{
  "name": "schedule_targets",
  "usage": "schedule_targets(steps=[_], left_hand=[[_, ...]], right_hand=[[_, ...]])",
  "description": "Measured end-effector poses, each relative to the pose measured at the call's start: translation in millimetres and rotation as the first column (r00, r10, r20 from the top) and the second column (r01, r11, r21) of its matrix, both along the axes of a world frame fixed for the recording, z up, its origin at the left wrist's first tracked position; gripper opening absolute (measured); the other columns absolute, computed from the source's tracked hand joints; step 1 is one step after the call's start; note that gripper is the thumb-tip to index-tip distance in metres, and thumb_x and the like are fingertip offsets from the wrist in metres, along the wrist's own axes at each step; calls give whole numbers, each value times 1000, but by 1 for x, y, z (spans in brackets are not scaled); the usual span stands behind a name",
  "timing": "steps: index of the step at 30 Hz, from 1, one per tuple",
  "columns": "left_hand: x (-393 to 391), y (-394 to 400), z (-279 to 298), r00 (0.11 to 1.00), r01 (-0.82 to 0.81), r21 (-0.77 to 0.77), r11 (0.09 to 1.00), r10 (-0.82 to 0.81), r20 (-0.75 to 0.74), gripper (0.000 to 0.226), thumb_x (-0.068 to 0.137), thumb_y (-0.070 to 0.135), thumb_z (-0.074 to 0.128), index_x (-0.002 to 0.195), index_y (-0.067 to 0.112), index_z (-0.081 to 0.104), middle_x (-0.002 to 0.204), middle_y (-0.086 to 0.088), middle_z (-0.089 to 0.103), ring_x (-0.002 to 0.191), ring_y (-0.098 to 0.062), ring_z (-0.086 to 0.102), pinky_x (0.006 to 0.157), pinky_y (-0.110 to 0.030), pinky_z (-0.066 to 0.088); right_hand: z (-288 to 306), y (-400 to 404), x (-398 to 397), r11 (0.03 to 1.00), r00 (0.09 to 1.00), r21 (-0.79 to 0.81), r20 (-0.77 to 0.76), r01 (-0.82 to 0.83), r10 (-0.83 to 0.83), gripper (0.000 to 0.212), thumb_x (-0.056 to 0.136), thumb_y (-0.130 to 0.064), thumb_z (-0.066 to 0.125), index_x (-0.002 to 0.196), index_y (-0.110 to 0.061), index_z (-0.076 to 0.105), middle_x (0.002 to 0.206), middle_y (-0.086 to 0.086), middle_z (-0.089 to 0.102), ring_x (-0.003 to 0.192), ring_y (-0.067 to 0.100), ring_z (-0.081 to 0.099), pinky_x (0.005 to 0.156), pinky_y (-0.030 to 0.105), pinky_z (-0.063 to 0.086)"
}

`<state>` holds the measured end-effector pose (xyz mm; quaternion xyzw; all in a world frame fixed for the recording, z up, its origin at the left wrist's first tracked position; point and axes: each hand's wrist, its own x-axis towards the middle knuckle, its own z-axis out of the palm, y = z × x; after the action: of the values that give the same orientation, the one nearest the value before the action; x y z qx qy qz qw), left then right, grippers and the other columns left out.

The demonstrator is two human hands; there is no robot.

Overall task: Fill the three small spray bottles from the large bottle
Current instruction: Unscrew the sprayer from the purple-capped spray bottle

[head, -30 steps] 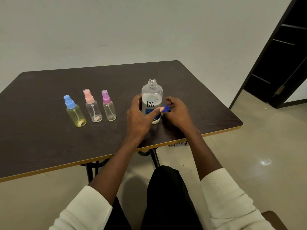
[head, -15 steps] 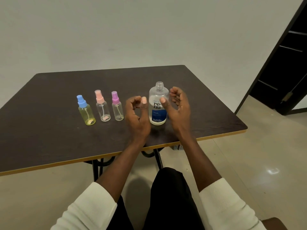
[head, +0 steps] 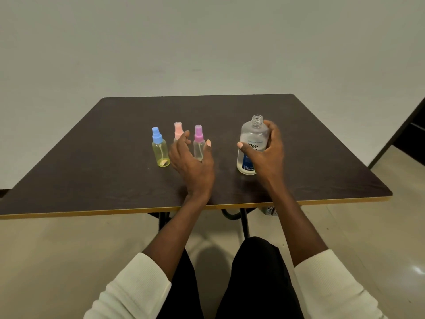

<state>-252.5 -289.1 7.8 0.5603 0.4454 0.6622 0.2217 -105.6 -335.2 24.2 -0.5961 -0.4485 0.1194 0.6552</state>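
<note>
Three small spray bottles stand in a row on the dark table [head: 92, 162]: a yellowish one with a blue cap [head: 159, 149], a clear one with a pink cap [head: 178, 130], and a clear one with a purple cap [head: 198, 143]. My left hand [head: 192, 162] hovers open in front of the pink and purple bottles, fingers spread, hiding the pink bottle's body. The large clear bottle [head: 251, 137] stands uncapped to the right. My right hand [head: 266, 153] grips it round its side. The large bottle's blue cap is out of sight.
The table's front edge [head: 115, 214] has a light wooden rim. A dark doorway [head: 409, 132] stands at the right. My legs in black trousers [head: 253, 284] sit below the table edge over a pale tiled floor.
My left hand moved left from beside the large bottle to the small spray bottles. My right hand closed round the large bottle. The blue cap seen one second ago is gone from view.
</note>
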Motion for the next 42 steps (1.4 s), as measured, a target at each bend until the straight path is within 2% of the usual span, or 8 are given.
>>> schedule_targets(steps=[6, 11, 14, 17, 27, 32, 35, 42], left_hand=[[-2, 6, -3, 999, 44, -95, 994, -44, 4, 47, 90, 23, 71, 132, 11, 54, 108, 4, 50, 105, -26, 52, 91, -51, 51], [-4, 8, -3, 995, 59, -230, 971, -75, -63, 58, 89, 33, 74, 139, 12, 53, 97, -6, 59, 98, -29, 59, 89, -50, 52], [-5, 12, -2, 991, 85, -285, 955, -111, -76, 57, 89, 34, 74, 138, 12, 55, 110, -21, 67, 103, -36, 64, 91, -53, 53], [-6, 14, -1, 986, 100, -286, 953, -133, -98, 35, 91, 32, 72, 118, 12, 64, 99, -19, 69, 94, -37, 66, 83, -52, 54], [-20, 7, 0, 976, 218, -323, 921, -214, 48, 10, 88, 32, 76, 83, 31, 67, 63, -3, 59, 57, -9, 49, 57, -31, 45], [-45, 2, 1, 850, 514, -325, 794, -422, 314, 7, 81, 23, 82, 88, 24, 79, 83, -3, 77, 77, -10, 70, 67, -17, 53], [-50, 1, 1, 810, 575, -291, 764, -484, 332, 12, 82, 22, 82, 94, 24, 79, 92, -19, 72, 84, -19, 65, 79, -26, 54], [-61, 17, 17, 643, 753, -176, 634, -652, 401, 24, 102, 20, 57, 123, 18, 67, 119, -6, 73, 118, -22, 67, 100, -38, 53]], right_hand=[[1, 1, -1, 1000, 1000, -16, -7, -26, 26, 89, 71, -34, 86, 143, -23, 36, 139, -2, 49, 125, 12, 52, 103, 36, 50], [11, -17, -26, 929, 917, 305, 269, 211, -296, 74, 78, -33, 81, 134, -2, 44, 134, 16, 44, 125, 15, 44, 100, 12, 37], [17, -14, -45, 880, 860, 467, 412, 83, -300, 39, 86, -7, 72, 119, 6, 56, 122, 17, 56, 117, 23, 53, 99, 30, 46], [14, -3, -62, 939, 884, 339, 454, -54, -113, 24, 89, 10, 57, 112, 5, 65, 114, 14, 66, 111, 24, 61, 96, 41, 50], [-6, 14, -69, 910, 955, -296, -142, -290, 258, 60, 87, 17, 42, 140, -11, 49, 139, 1, 56, 128, 7, 51, 106, 19, 41], [-16, 11, -74, 834, 839, -187, -294, -520, 457, 51, 87, -3, 69, 135, -11, 53, 127, 4, 66, 120, 14, 60, 100, 32, 50], [-20, 11, -79, 837, 836, -155, -277, -525, 474, 36, 89, -10, 68, 124, -15, 63, 115, 1, 71, 111, 15, 65, 95, 38, 53], [-17, 2, -64, 667, 603, -49, -480, -743, 637, 38, 87, -9, 68, 124, -9, 62, 110, 13, 71, 107, 26, 66, 93, 40, 51]])
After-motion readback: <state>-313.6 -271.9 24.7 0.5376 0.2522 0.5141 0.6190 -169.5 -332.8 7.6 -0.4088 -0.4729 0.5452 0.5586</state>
